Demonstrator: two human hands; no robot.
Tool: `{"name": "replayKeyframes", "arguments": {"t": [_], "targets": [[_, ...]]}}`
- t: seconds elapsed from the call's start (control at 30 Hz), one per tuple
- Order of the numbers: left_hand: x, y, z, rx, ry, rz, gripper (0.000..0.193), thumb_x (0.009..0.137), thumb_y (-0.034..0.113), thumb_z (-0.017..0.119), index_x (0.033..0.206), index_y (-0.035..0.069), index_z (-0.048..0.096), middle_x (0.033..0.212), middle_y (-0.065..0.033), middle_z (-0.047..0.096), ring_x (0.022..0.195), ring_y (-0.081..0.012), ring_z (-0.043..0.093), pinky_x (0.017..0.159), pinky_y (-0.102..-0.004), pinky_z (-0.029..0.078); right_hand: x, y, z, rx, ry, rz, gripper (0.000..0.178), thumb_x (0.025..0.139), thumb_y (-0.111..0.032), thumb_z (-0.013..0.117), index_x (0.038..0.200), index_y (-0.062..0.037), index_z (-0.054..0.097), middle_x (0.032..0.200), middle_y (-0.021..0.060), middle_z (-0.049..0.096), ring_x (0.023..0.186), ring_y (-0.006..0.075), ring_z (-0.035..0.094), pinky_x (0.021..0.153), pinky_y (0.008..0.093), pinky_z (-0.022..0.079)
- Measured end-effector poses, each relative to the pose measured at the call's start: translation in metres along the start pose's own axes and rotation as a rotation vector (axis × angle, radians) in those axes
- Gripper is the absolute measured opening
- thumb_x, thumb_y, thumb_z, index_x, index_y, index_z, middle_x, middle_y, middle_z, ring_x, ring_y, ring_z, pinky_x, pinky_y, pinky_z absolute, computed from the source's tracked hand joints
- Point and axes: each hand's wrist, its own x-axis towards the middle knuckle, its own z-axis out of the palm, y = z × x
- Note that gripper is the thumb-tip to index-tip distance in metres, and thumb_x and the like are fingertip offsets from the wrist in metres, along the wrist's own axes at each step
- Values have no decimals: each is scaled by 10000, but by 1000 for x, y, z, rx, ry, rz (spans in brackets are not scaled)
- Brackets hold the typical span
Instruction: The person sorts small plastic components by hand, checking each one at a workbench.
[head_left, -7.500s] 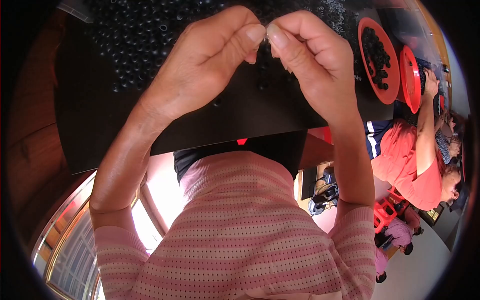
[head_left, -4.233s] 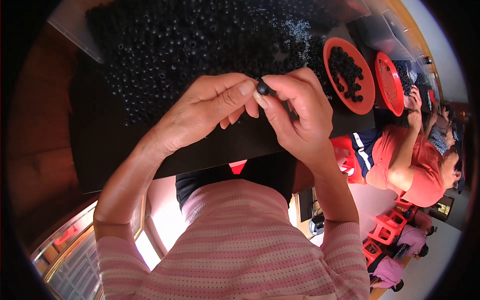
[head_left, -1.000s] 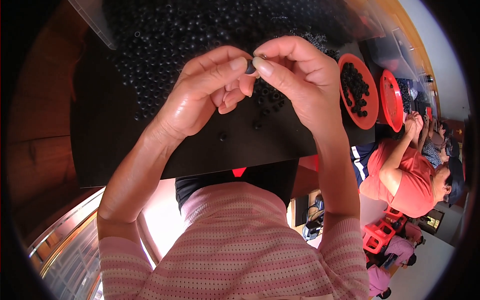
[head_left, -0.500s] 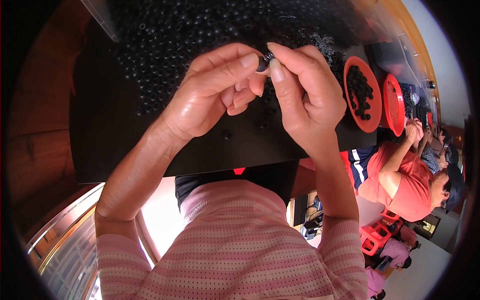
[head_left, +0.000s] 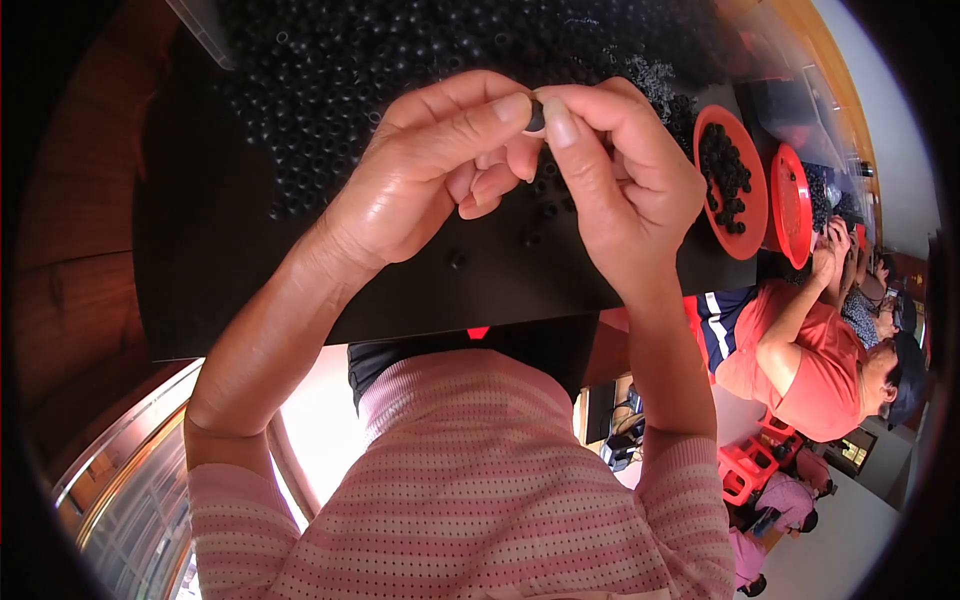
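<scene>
Above the dark table (head_left: 200, 260), both my hands meet fingertip to fingertip at a small black round part (head_left: 537, 117). My left hand (head_left: 420, 170) pinches it between thumb and forefinger, the other fingers curled loosely below. From the other side, the thumb and forefinger of my right hand (head_left: 635, 180) press closed against the same part. Whatever else sits between the right fingertips is hidden. Beyond my hands spreads a large heap of small black rings (head_left: 340, 120). A few loose black pieces (head_left: 456, 260) lie nearer to me.
To the right, an orange-red bowl (head_left: 754, 225) holds several black pieces, beside a second red dish (head_left: 796, 215). A shiny silvery heap (head_left: 655, 85) lies beyond my right hand. A co-worker in an orange shirt (head_left: 800, 370) sits at the right, with red stools (head_left: 745, 470) behind.
The coiled, spring-like piece that showed between my right fingertips and the black part is out of sight. My right fingertips have closed up against the part, and both hands have shifted slightly.
</scene>
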Motion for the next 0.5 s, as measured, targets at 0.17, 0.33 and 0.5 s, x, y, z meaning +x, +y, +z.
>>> {"name": "replayKeyframes", "arguments": {"t": [0.17,0.33,0.5], "targets": [[1,-1,-2,-51,-3,28,241,979,237,499,1095,35,564,741,-30,576,534,-70,412,448,-212,269,0,-3,-2,-223,-28,-118,143,826,37,654,966,31,628,802,79,587,664,99,601,553,208,473],[1,-2,-4,-20,-41,-7,248,982,240,496,1088,29,567,759,-41,575,531,-69,403,444,-215,268,-3,-5,-12,15,-56,184,184,836,6,674,1016,20,641,811,33,589,668,62,556,577,176,428],[2,-3,-1,-11,-110,38,255,985,250,491,1085,30,573,759,-49,575,526,-64,392,438,-207,254,2,-13,-27,258,-2,283,208,881,19,613,1085,1,647,798,-37,548,700,18,484,615,167,383]]}}
